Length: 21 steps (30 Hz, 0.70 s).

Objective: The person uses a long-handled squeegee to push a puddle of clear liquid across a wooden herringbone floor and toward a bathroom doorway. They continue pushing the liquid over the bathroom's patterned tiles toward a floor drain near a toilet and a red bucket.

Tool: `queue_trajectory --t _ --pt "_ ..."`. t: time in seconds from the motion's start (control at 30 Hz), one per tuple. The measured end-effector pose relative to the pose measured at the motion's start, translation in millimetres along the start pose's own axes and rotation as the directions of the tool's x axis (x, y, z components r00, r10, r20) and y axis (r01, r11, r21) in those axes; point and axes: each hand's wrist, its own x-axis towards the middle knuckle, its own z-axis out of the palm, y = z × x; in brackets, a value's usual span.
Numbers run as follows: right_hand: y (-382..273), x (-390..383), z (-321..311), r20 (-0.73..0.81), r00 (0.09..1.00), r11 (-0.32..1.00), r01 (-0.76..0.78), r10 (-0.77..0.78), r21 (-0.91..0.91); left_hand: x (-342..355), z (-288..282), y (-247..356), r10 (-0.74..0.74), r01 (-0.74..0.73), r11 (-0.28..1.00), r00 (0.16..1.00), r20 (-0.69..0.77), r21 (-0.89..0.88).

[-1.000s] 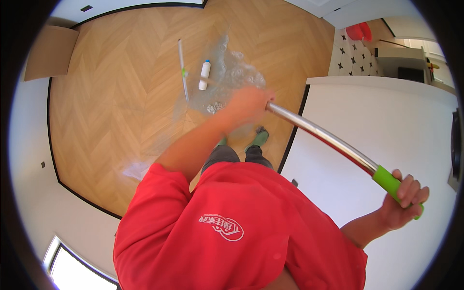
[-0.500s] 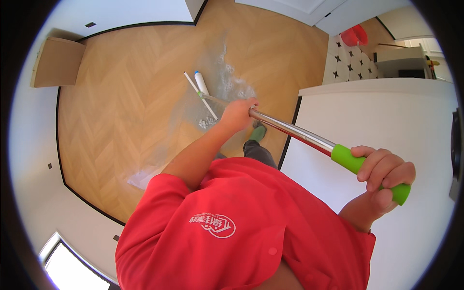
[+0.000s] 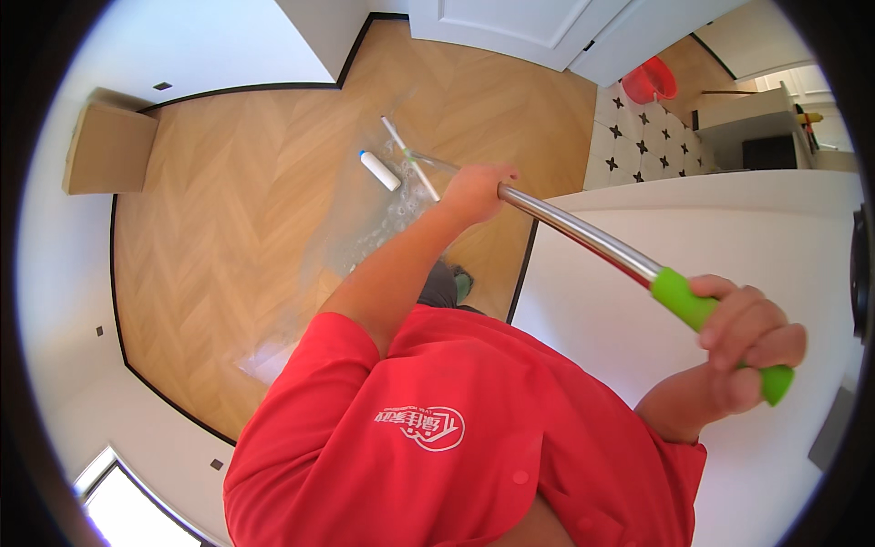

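Note:
My left hand [image 3: 477, 193] grips the steel pole [image 3: 574, 232] in the middle of the view. My right hand [image 3: 743, 337] is wrapped round its green end grip [image 3: 679, 296] at the right. Beyond my left hand, the pole runs to a long white bar head [image 3: 426, 181] with a green joint, lying on wet foam [image 3: 396, 219] spread over the wooden floor [image 3: 228, 228]. A white bottle [image 3: 380, 171] with a blue cap lies on its side just left of the head. My feet show partly below my left arm.
A cardboard board or box [image 3: 105, 146] leans at the left wall. A red bucket [image 3: 649, 87] stands on patterned tiles [image 3: 629, 146] at the back right. A white waist-high surface [image 3: 693, 214] is along my right, a closed white door [image 3: 488, 27] at the back, a bright window [image 3: 137, 506] at lower left.
The bar head has gone from left of the bottle, across it, to its right. Both hands have shifted with the pole, keeping their grip. The bottle now lies at a different angle.

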Motion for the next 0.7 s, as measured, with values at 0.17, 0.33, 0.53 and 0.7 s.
queue_trajectory --t 0.17,0.33,0.53,0.7 --pt "28 -15 -55 -0.084 0.994 0.981 -0.048 0.065 0.19 9 2 2 -0.018 0.009 0.996 0.994 0.108 0.085" --pt "104 32 -30 -0.028 0.972 0.929 -0.214 0.233 0.302 16 12 -82 -0.184 0.182 0.983 0.978 0.103 0.03" --pt "115 95 -78 -0.058 0.975 0.96 -0.197 0.212 0.198 92 13 -60 -0.136 0.147 0.988 0.977 0.164 -0.056" --pt "73 103 -122 -0.204 0.964 0.985 -0.168 0.17 0.028 157 20 1 -0.056 0.067 0.997 0.96 0.275 -0.031"
